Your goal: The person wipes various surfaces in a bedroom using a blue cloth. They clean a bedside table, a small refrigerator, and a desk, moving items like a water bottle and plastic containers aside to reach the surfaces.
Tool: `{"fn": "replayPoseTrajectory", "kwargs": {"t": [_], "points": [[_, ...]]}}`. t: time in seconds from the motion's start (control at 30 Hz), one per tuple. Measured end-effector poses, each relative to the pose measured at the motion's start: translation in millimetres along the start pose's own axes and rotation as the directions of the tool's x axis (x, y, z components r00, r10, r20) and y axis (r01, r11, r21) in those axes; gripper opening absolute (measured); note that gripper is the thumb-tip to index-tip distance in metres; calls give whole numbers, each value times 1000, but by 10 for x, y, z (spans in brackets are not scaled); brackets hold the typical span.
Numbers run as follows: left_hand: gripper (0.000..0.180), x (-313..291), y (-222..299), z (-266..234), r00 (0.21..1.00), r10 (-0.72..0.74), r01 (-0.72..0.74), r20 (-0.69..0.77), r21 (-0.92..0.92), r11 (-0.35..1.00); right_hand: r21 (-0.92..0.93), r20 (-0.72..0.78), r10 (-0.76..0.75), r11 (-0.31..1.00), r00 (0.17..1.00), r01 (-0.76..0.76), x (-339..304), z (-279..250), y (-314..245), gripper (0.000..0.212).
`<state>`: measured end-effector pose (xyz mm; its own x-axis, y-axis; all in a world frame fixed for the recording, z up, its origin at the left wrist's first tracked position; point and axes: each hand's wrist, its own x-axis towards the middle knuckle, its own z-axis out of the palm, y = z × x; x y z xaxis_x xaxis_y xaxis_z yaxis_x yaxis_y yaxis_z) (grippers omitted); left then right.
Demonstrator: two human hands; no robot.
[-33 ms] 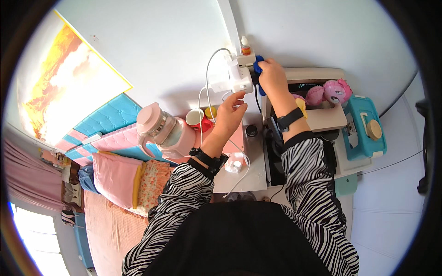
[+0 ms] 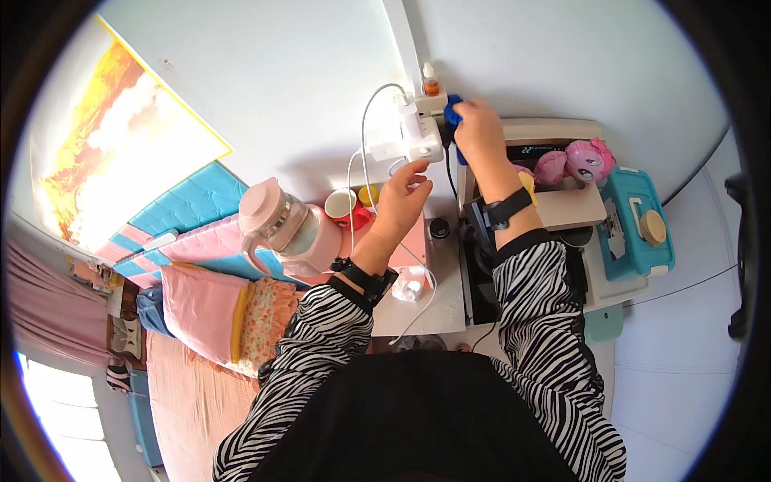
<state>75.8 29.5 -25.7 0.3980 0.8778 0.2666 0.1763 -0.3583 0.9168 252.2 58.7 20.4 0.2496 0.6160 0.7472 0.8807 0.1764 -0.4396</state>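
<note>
My right hand (image 2: 480,132) is closed on a dark blue thing (image 2: 453,111) that looks like a cloth, at the wall beside a white power strip (image 2: 423,143). Most of the blue thing is hidden behind the fingers. Just below the strip, my left hand (image 2: 400,197) is open, its fingers loosely stretched and the tips at the strip's lower edge; I cannot tell whether they touch it. A white charger (image 2: 409,120) with a white cable is plugged in there. A black cord (image 2: 450,173) hangs between my hands. Above the strip stands a small dropper bottle (image 2: 430,80).
To the left are a pink kettle (image 2: 281,229), a red mug (image 2: 341,206) and a yellow cup (image 2: 369,195). On the right, a pink pony toy (image 2: 589,161) rests on a beige appliance (image 2: 554,127) beside a teal box (image 2: 634,225). A bed (image 2: 189,394) lies at the lower left.
My right hand has shifted slightly to the right, and the blue thing in it has moved along a little. My left hand has stayed nearly in place.
</note>
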Motion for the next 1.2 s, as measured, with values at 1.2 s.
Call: {"fn": "replayPoseTrajectory", "kwargs": {"t": [1.2], "points": [[28, -1729, -888, 173, 889, -408, 451, 209, -237, 861, 590, 502, 11, 727, 865, -351, -1190, -932, -353, 28]]}}
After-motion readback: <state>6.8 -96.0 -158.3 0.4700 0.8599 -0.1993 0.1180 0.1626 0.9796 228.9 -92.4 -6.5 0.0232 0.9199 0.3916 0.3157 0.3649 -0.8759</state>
